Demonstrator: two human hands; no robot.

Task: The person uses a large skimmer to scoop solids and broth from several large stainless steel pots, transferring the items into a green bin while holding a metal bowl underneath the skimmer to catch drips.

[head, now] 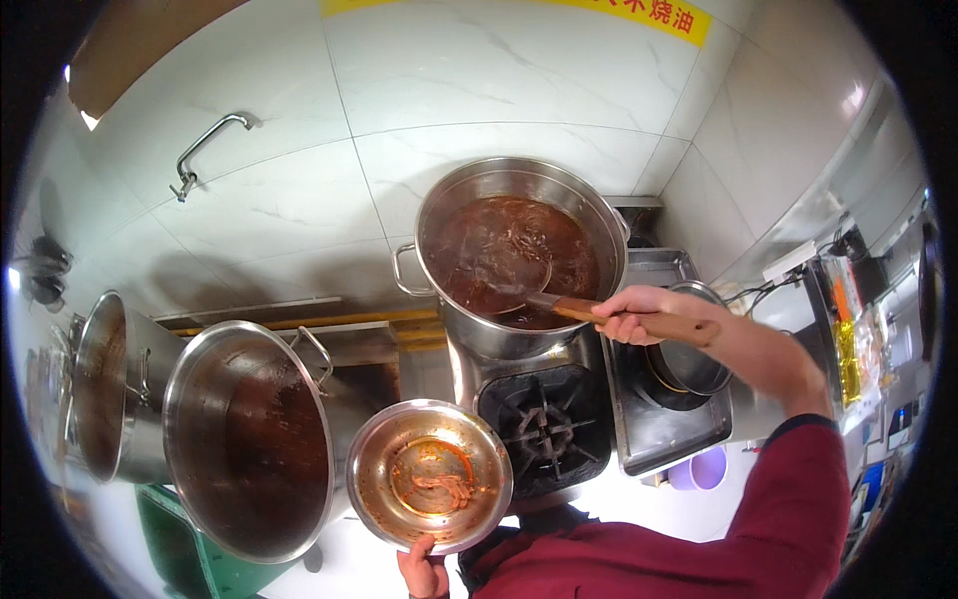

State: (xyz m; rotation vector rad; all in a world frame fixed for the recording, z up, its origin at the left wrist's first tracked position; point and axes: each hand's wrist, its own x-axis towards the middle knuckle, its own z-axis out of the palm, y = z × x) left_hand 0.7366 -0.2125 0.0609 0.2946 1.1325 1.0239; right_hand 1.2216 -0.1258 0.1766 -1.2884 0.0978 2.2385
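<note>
My right hand (631,314) grips the wooden handle (677,329) of a ladle or strainer. Its round head (516,288) is partly sunk in the dark red-brown liquid (486,239) of a large stainless steel stockpot (615,258), so I cannot tell which tool it is. The liquid's surface is churned near the middle. By its near rim my left hand (424,567) holds a stainless steel bowl (367,449), thumb over the edge. Orange-red oily residue (441,479) and bits lie on the bowl's bottom. The bowl is beside a gas burner (545,430), left of its grate.
Two more tall steel pots, one (198,449) with dark contents and another (135,404), stand at left above a green bin (172,539). Right of the burner, a metal tray (651,445) holds a dark pan (692,367). A purple bucket (700,470) sits below. A wall tap (206,146) juts out.
</note>
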